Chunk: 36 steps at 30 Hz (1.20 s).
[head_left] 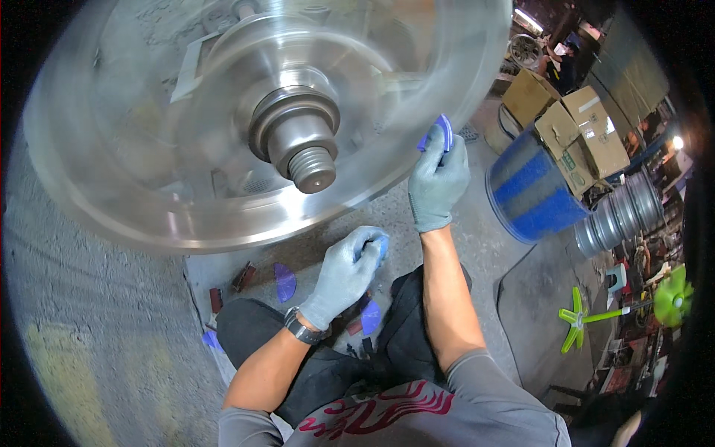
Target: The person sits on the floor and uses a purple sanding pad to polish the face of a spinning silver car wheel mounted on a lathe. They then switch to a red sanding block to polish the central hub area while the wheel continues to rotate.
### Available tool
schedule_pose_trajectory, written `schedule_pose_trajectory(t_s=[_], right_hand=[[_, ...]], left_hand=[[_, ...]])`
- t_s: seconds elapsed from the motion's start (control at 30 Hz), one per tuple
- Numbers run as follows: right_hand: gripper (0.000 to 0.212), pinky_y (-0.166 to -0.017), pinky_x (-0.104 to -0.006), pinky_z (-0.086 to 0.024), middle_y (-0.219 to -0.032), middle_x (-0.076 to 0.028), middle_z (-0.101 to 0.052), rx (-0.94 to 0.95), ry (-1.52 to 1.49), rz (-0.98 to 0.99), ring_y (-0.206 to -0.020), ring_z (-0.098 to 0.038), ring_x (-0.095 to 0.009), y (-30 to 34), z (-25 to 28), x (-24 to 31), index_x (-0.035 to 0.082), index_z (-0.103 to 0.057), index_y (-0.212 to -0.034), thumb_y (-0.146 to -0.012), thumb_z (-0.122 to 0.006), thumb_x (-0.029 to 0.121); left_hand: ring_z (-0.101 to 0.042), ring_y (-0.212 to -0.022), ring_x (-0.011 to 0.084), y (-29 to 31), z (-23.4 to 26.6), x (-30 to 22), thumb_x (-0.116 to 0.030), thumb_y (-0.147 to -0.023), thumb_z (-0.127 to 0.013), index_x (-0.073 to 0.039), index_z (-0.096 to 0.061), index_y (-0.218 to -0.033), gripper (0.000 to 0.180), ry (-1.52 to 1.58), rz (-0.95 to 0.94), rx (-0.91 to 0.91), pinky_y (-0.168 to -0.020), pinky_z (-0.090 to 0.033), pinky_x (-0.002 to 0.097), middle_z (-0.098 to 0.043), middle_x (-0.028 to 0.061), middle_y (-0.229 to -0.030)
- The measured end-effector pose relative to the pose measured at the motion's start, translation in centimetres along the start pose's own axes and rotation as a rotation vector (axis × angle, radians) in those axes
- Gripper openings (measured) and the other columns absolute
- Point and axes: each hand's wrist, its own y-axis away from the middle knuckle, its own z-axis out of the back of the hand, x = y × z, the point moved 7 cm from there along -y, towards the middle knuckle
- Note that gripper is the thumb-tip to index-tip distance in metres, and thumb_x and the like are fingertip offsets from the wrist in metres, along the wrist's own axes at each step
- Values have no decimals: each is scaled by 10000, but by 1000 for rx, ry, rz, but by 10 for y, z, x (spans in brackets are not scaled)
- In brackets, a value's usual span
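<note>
A large metal wheel rim (212, 240) is blurred by spinning, around a steel shaft with a threaded end (309, 167). My right hand (438, 190), in a grey glove, pinches a folded piece of purple sandpaper (445, 132) near the wheel's right edge. I cannot tell whether the sandpaper touches the metal. Below the wheel, my gloved left hand (346, 272) is closed round a small blue piece (383, 246), mostly hidden by the fingers. Half-round purple sandpaper pieces lie beside my legs, one (284, 282) left of that hand and another (371, 317) under it.
To the right stands a blue drum (521, 186) with open cardboard boxes (581, 138) on top. Beyond it are stacked metal rims (622, 212) and a green fan (672, 296). Dark red blocks (243, 276) lie at my left. A person (562, 67) sits far back.
</note>
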Motion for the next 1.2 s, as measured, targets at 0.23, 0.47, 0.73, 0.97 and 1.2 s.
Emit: schedule_pose_trajectory(t_s=[0.23, 0.47, 0.73, 0.97, 1.2], right_hand=[[284, -617, -490, -506, -775, -153, -669, 7, -8, 46, -650, -667, -374, 5, -4, 18, 59, -671, -905, -1134, -689, 227], [283, -628, -438, -514, -788, -142, -693, 26, 27, 84, -646, -674, -318, 10, -9, 41, 53, -696, -897, -1132, -701, 210], [290, -622, -449, -517, -763, -123, -700, 62, 21, 125, -639, -690, -320, 18, -18, 61, 63, -683, -867, -1123, -711, 196], [253, -626, -459, -521, -776, -127, -703, 78, 9, 147, -645, -690, -336, 22, -24, 73, 65, -705, -883, -1106, -725, 183], [219, -629, -490, -516, -801, -150, -686, 139, -4, 202, -672, -688, -387, 24, -27, 90, 59, -711, -903, -1060, -767, 201]], left_hand=[[-713, -813, 164, 0, -2, 0, -167, -1151, -607, 21, -722, -1257, 244, 5, 11, 11, -793, -597, 360, -764, 127, -950], [-710, -821, 159, -1, -1, -1, -170, -1146, -610, 25, -716, -1257, 248, -31, -1, 4, -805, -592, 360, -761, 126, -941], [-610, -856, 155, 0, 0, -12, -158, -1155, -619, 63, -681, -1225, 240, -116, -3, 4, -813, -545, 367, -698, 122, -960], [-698, -789, 423, 0, 5, -12, -160, -1111, -649, 46, -645, -1070, 210, -191, -32, -7, -768, -556, 467, -705, 275, -915], [-698, -965, 560, 0, 5, 2, -151, -1067, -677, 54, -643, -1077, 208, -192, -65, -15, -810, -553, 552, -714, 338, -983]])
